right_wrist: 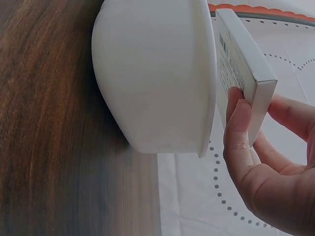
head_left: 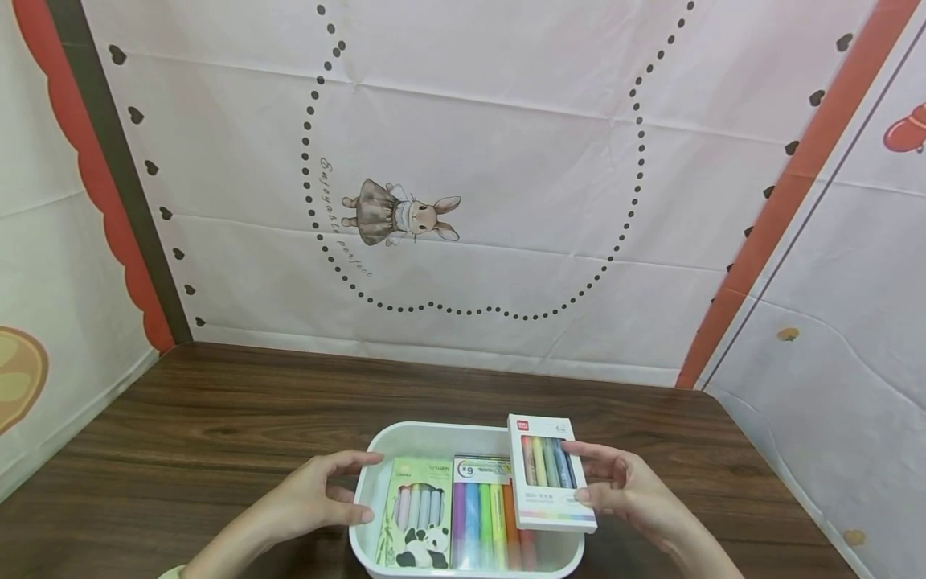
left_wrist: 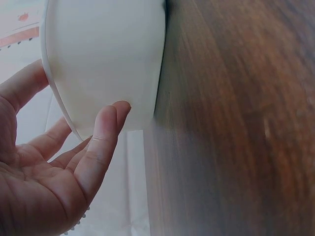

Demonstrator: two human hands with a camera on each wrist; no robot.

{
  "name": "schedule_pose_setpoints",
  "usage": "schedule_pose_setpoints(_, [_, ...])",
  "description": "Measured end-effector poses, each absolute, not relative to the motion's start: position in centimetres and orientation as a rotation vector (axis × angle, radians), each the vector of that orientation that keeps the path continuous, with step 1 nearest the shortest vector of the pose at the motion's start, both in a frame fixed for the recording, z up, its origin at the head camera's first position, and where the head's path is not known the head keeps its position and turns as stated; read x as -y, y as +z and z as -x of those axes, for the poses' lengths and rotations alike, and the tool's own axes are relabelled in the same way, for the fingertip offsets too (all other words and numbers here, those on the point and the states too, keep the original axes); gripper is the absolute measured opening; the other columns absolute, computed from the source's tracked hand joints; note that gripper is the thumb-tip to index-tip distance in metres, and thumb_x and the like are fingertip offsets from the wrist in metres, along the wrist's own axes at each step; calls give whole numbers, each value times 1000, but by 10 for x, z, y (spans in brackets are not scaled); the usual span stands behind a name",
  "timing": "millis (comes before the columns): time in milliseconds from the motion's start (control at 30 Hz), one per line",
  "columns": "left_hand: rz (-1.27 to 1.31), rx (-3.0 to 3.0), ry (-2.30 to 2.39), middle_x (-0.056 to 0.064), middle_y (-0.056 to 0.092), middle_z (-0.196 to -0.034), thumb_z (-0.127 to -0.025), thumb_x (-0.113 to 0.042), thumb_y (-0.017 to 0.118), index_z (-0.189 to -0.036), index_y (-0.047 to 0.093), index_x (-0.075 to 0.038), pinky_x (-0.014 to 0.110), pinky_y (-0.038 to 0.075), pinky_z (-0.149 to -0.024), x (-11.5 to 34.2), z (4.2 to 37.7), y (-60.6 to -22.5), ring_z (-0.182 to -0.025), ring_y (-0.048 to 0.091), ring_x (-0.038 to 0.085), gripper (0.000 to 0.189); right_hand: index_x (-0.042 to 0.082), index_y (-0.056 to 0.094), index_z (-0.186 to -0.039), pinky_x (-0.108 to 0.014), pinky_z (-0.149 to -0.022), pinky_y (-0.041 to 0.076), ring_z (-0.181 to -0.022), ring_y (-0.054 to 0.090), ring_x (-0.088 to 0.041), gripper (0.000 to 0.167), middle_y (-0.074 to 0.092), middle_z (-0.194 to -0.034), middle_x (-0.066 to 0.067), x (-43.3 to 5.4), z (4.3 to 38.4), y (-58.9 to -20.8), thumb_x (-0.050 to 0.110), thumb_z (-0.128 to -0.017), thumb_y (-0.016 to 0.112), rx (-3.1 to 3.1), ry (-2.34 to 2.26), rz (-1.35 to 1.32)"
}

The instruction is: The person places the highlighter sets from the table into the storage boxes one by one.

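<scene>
A thin white box of coloured sticks (head_left: 546, 474), with a clear window, is tilted above the right side of a white plastic bin (head_left: 362, 498). My right hand (head_left: 622, 490) pinches the box by its right edge; in the right wrist view the printed back of the box shows beside the bin's rim. My left hand (head_left: 318, 494) holds the bin's left rim, with fingers both over the rim and against the outer wall in the left wrist view. Inside the bin lie a green panda box (head_left: 405, 515) and a pack of bright, thick coloured pens (head_left: 481, 515), partly covered by the white box.
The bin stands on a dark wood-grain table (head_left: 239, 426), close to its near side. Behind the table hangs a white cloth (head_left: 492, 185) printed with a rabbit and dotted lines, with more printed cloth at both sides.
</scene>
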State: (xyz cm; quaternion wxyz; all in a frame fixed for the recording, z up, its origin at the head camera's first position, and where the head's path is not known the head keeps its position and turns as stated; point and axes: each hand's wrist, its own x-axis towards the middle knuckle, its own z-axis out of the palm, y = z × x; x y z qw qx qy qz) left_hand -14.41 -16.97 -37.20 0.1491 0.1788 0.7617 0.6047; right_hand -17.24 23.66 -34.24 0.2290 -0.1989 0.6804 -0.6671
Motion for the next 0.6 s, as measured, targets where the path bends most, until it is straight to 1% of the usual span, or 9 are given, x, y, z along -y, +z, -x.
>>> schedule_pose_setpoints(133, [-521,-2187,1739,41,32,-129,-74,-11,75,-132,38,8,32,55,-68,170,144,-372,-88,64,27,72,-9,33,-135,-32,-75,54,-90,62,-17,57,61,-106,-10,-234,172,-343,0,-84,58,-1899,-1828,544])
schedule_pose_setpoints(300, [-521,-2188,1742,40,34,-128,-73,-11,75,-132,39,8,31,55,-68,169,144,-372,-87,64,26,72,-13,29,-134,-32,-75,54,-90,61,-17,61,60,-107,-12,-229,172,-343,1,-84,60,-1961,-1802,515])
schedule_pose_setpoints(600, [-510,-2180,1743,40,33,-129,-73,-11,75,-132,38,8,32,55,-68,169,144,-371,-88,64,27,72,-15,27,-133,-30,-74,54,-89,62,-15,61,62,-104,-13,-220,170,-344,1,-83,60,-1982,-1784,560])
